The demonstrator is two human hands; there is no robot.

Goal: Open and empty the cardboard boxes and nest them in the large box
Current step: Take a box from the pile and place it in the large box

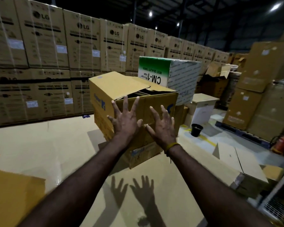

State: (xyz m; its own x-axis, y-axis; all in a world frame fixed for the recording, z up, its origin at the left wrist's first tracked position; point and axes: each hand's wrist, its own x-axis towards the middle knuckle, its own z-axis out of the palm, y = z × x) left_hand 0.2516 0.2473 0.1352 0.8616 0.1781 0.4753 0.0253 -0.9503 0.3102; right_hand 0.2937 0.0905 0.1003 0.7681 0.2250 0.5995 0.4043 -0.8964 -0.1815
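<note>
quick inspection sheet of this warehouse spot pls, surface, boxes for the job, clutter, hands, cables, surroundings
surface: glossy cream floor, hand shadows on it
job's things: brown cardboard box on top of a stack, top flaps partly open; green and white tape carton upside down behind it; lower box beneath
clutter: black bucket, flattened cardboard, red fire extinguisher lying at the right
grippers: left hand and right hand open, fingers spread, before the box's near side, holding nothing; contact cannot be told
cables: nothing seen
surroundings: wall of strapped LG cartons, stacked brown boxes at right, ceiling lights on
</note>
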